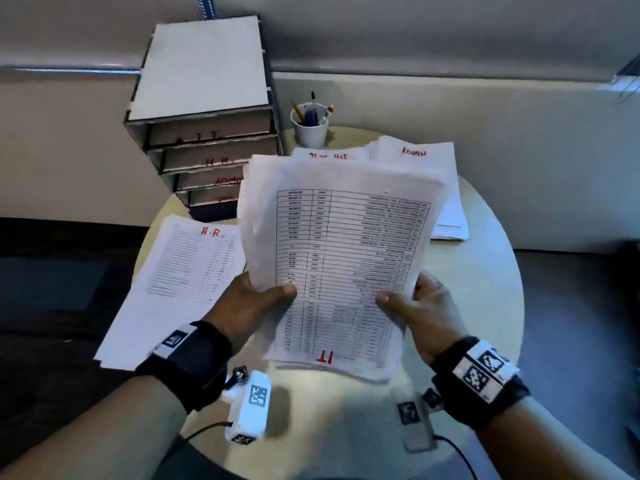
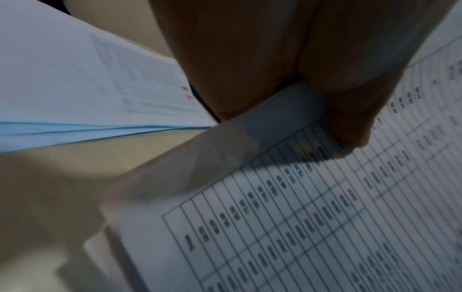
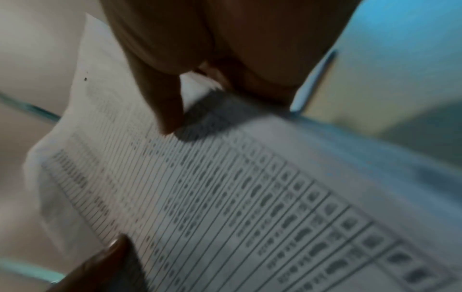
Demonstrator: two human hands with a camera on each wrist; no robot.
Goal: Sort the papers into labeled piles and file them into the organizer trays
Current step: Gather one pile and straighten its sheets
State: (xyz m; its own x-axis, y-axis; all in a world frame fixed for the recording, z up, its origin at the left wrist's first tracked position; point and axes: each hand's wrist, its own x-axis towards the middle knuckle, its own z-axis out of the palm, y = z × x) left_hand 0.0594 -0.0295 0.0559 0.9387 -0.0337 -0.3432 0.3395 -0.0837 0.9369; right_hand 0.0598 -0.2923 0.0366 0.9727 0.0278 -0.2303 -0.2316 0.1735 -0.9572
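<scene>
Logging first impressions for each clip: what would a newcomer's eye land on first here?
The thick IT stack of printed tables, held up over the round table by the left hand and right hand. Behind it at left stands the organizer with red-lettered trays; the H.R. pile lies at left, the ADMIN pile at the far right.

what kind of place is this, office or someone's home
Most likely an office. A stacked organizer has trays hand-labelled H.R. and ADMIN, paper piles marked H.R. and ADMIN lie on a round table, and a cup of pens stands by.
</scene>
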